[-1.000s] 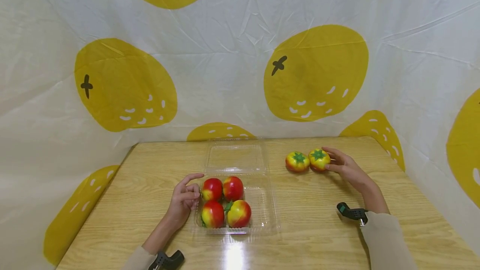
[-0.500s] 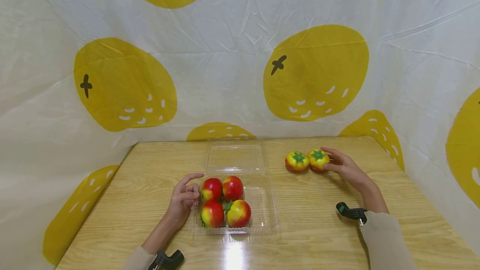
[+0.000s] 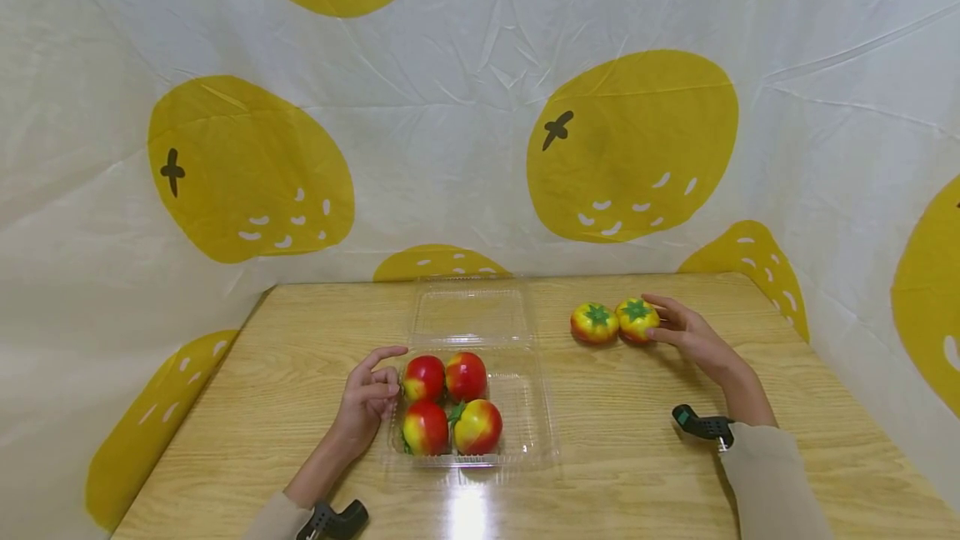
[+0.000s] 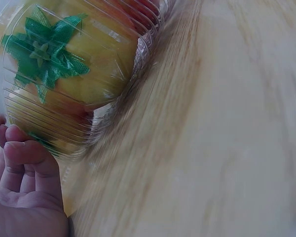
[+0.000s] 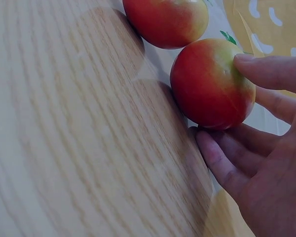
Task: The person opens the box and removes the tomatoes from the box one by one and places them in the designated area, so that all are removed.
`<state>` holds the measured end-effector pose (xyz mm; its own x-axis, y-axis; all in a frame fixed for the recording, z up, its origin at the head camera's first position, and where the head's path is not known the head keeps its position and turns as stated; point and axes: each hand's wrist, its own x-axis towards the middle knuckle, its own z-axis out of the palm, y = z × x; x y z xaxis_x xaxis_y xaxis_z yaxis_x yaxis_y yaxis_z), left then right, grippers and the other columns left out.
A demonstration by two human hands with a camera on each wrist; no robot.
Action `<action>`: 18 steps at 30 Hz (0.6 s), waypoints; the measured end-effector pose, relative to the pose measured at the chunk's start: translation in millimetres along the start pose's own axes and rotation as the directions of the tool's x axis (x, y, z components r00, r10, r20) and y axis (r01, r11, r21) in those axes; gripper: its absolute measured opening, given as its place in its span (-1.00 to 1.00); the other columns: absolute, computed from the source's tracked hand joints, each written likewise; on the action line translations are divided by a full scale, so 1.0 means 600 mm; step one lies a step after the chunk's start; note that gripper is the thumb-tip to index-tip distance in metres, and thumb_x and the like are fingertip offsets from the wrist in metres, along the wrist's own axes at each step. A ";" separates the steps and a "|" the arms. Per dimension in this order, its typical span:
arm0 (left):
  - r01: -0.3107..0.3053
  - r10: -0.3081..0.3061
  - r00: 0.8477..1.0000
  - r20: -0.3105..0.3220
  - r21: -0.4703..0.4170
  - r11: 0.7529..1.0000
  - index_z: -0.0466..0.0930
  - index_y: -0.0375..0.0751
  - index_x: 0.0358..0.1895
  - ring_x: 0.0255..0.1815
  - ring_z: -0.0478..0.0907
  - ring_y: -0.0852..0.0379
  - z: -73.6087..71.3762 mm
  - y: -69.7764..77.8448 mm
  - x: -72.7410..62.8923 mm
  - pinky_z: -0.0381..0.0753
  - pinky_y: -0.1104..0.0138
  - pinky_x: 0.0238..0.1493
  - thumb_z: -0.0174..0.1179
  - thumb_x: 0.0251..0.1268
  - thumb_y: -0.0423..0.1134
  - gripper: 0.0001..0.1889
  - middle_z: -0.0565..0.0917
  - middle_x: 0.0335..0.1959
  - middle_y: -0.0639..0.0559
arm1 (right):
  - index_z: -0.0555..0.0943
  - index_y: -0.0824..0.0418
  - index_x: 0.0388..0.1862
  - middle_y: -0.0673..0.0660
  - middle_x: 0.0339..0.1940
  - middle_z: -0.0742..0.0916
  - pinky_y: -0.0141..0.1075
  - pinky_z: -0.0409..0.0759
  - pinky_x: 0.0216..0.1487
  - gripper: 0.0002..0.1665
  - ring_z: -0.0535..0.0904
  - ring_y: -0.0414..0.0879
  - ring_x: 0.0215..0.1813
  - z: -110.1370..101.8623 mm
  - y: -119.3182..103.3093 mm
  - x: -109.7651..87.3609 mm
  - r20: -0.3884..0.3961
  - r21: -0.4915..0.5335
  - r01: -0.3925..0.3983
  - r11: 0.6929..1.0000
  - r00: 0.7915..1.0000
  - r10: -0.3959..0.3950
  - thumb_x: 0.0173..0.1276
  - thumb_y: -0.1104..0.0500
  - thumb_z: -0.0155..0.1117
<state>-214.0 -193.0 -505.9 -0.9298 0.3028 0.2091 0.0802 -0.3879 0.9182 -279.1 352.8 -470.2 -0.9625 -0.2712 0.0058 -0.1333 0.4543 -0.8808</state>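
A clear plastic clamshell box (image 3: 517, 419) lies with its lid (image 3: 472, 312) folded back on the table. Its left side holds several red-and-yellow toy tomatoes (image 3: 478, 427). At the box's left edge, my left hand (image 3: 365, 402) pinches the rim between thumb and curled fingers; a green leafy top (image 4: 44, 52) shows through the wall in the left wrist view. My right hand (image 3: 693, 340) grips a toy tomato (image 3: 636, 319) at the back right, thumb on one side and fingers on the other. Touching that one, another toy tomato (image 3: 595, 323) sits to its left, leaf up.
The wooden table (image 3: 622, 457) reaches back to a white cloth (image 3: 450, 148) printed with yellow fruit, which also hangs at both sides. Each wrist wears a black camera mount (image 3: 703, 425). The right part of the box has bare floor.
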 end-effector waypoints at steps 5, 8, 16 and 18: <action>-0.001 0.001 1.000 -0.002 0.003 1.000 0.38 -0.30 0.32 -0.66 0.49 0.35 0.000 0.000 0.001 0.41 0.54 -0.68 -0.11 0.25 -0.59 -0.47 0.56 -0.55 0.21 | 0.07 0.38 0.64 0.55 0.56 0.27 -0.63 0.43 0.07 -0.14 0.36 0.34 0.44 0.001 -0.004 0.000 0.004 0.014 -0.003 1.000 1.000 0.003 0.56 0.12 0.21; -0.007 0.007 1.000 0.002 0.006 1.000 0.38 -0.33 0.32 -0.65 0.47 0.34 0.001 0.000 0.001 0.41 0.55 -0.66 -0.09 0.25 -0.57 -0.47 0.56 -0.55 0.20 | 0.08 0.36 0.65 0.55 0.57 0.28 -0.64 0.40 0.08 -0.15 0.32 0.41 0.48 0.003 -0.005 -0.001 0.003 0.025 -0.008 1.000 1.000 0.008 0.55 0.14 0.21; 0.007 -0.007 1.000 -0.013 0.008 1.000 0.42 -0.26 0.31 -0.66 0.47 0.34 0.002 0.002 -0.001 0.41 0.54 -0.67 -0.09 0.24 -0.57 -0.47 0.54 -0.56 0.20 | 0.10 0.35 0.64 0.53 0.56 0.31 -0.52 0.43 0.17 -0.14 0.44 -0.09 0.36 0.001 -0.005 -0.001 0.003 0.000 -0.011 1.000 1.000 0.011 0.55 0.09 0.24; 0.010 -0.010 1.000 -0.013 0.007 1.000 0.42 -0.24 0.30 -0.66 0.47 0.34 0.003 0.003 -0.001 0.42 0.54 -0.67 -0.09 0.24 -0.57 -0.47 0.54 -0.56 0.20 | 0.10 0.34 0.64 0.53 0.55 0.32 -0.48 0.45 0.18 -0.14 0.44 0.01 0.39 0.001 -0.005 -0.001 0.002 -0.005 -0.011 1.000 1.000 0.011 0.55 0.09 0.24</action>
<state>-212.7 -192.6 -503.8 -0.9353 0.2948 0.1957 0.0735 -0.3792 0.9224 -277.8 351.1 -467.7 -0.9634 -0.2679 -0.0045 -0.1242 0.4615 -0.8784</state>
